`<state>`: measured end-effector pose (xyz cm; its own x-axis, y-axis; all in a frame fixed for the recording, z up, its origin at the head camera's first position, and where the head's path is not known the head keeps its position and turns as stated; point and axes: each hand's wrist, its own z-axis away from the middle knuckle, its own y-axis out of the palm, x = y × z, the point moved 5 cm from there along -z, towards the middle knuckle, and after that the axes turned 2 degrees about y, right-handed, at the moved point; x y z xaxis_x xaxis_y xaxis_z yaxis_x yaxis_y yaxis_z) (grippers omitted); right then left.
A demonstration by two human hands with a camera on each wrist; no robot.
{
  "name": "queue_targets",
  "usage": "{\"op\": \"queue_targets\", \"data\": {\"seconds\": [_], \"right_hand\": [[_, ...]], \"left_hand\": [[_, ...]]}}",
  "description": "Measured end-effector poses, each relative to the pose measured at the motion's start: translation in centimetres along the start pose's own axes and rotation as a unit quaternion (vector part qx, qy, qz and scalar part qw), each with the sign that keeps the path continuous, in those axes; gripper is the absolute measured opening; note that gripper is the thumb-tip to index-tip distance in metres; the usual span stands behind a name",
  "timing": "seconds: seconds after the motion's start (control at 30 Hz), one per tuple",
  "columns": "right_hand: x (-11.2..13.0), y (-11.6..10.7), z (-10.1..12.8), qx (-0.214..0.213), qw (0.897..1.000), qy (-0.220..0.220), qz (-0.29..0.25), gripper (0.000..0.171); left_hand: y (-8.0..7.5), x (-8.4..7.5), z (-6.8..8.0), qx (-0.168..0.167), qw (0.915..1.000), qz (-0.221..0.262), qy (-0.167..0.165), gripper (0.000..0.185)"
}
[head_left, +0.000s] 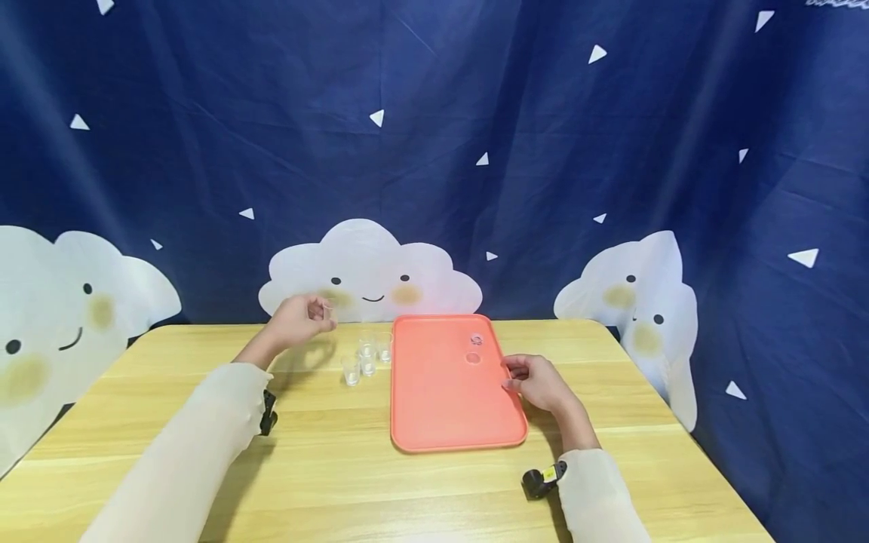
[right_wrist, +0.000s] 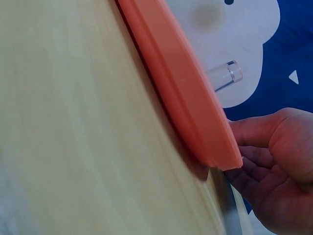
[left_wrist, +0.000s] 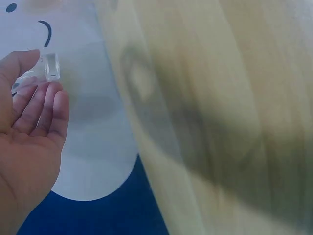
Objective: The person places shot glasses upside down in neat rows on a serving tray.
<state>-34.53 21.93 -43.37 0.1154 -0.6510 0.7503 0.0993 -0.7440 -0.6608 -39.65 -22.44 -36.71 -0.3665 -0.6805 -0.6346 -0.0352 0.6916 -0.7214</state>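
My left hand [head_left: 302, 320] pinches a small clear shot glass [left_wrist: 51, 67] between thumb and fingers, raised over the far left part of the table. In the left wrist view the glass lies sideways in the grip, its thick base outward. To the right of that hand, several similar shot glasses [head_left: 351, 372] stand close together on the table. My right hand [head_left: 539, 383] grips the right edge of an orange-red tray [head_left: 448, 407], thumb over the rim and fingers beneath. Another clear shot glass [right_wrist: 227, 76] stands on the tray, toward its far right; the rim partly hides it.
The light wooden table [head_left: 326, 475] ends at a dark blue curtain [head_left: 434, 151] with white clouds and triangles. The glass group sits just left of the tray. Wrist cameras [head_left: 541, 481] are strapped to both sleeves.
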Motion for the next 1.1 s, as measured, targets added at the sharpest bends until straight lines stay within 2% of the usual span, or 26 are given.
{"op": "queue_targets", "data": {"seconds": [0.27, 0.47, 0.57, 0.8, 1.1], "right_hand": [[0.0, -0.2, 0.0, -0.002, 1.000, 0.000, 0.003, 0.041], [-0.2, -0.1, 0.0, -0.002, 1.000, 0.000, 0.003, 0.040], [-0.2, 0.0, 0.0, -0.003, 1.000, -0.001, 0.002, 0.040], [-0.1, 0.1, 0.0, -0.003, 1.000, 0.004, 0.000, 0.041], [-0.1, 0.0, 0.0, -0.005, 1.000, 0.007, -0.002, 0.041]], "left_hand": [[-0.2, -1.6, -1.0, 0.004, 0.9998, -0.009, 0.018, 0.022], [0.2, -2.9, -1.6, 0.007, 0.9994, -0.016, 0.031, 0.027], [0.6, -3.6, -2.0, 0.013, 0.9990, -0.023, 0.035, 0.026], [1.6, -5.3, -2.7, 0.025, 0.9964, -0.045, 0.067, 0.023], [3.2, -7.1, -3.5, 0.046, 0.9959, -0.036, 0.069, 0.027]]}}
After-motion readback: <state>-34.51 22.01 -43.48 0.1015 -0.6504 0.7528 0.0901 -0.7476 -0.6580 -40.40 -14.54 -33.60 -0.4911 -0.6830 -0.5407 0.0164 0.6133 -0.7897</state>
